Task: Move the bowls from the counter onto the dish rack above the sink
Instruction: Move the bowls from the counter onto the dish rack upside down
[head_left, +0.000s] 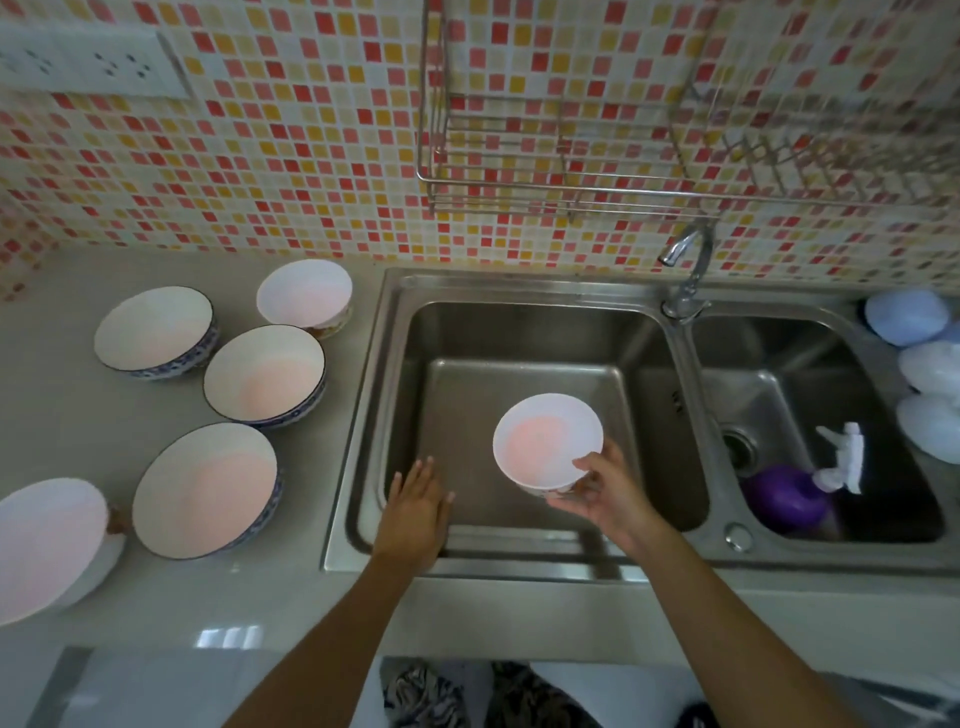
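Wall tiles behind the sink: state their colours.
Red, orange, yellow and white mosaic tiles; head view.

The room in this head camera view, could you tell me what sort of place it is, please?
Most likely a home kitchen: a steel double sink with a tap, a wire dish rack on a mosaic-tiled wall, and bowls on the counter.

Bowls (265, 375) on counter (62, 415) left of sink (519, 332), rack (566, 192) seemingly above.
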